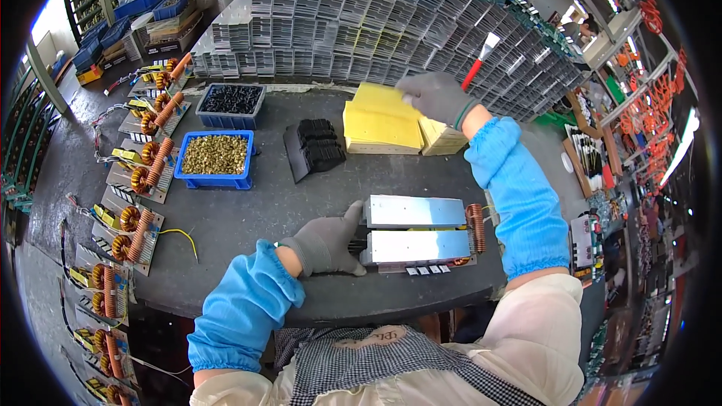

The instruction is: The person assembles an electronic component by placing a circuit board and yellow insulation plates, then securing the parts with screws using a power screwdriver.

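My left hand (323, 242), in a grey glove, grips the left end of a circuit board (391, 268), its digits reaching to both sides. Two long silver heat sinks (416, 211) lie side by side on this board, with a copper coil (475, 228) at its right end. Farther off, my right hand (438, 98), also gloved, is closed on the edge of a yellow sheet (385, 99). That sheet is tilted and slightly blurred above a stack of yellow sheets (382, 129). Black moulded plastic parts (316, 146) sit left of the stack.
Blue bins hold brass-coloured pieces (216, 156) and black pieces (230, 99). Several boards with copper coils (135, 233) line the left side. Silver metal profiles (323, 30) form a wall behind the bench. A red-handled brush (474, 74) stands beyond my right hand.
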The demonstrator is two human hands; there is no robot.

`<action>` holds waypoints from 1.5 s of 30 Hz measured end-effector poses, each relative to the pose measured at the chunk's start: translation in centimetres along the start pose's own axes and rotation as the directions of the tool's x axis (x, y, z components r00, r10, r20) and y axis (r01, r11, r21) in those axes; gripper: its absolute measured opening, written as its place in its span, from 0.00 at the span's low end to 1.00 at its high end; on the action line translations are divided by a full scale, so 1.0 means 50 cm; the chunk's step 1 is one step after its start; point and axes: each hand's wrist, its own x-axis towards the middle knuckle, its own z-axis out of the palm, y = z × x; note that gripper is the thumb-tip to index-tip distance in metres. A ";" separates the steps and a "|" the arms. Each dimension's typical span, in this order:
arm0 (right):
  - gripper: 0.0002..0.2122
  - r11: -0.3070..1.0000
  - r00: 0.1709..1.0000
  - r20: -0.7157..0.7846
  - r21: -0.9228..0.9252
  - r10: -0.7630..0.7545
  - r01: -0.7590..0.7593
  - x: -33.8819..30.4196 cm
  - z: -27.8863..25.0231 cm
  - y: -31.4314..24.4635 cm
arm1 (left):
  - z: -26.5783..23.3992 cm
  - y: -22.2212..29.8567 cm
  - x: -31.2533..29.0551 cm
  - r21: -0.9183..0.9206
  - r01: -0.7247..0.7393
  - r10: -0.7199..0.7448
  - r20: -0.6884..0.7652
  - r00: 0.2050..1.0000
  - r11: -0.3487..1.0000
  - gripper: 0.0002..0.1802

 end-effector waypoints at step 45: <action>0.31 0.522 0.823 -0.283 0.853 0.493 -0.019 -0.546 0.113 -0.111 | 0.021 0.163 -0.012 -0.273 -0.374 0.023 -0.780 0.625 0.886 0.43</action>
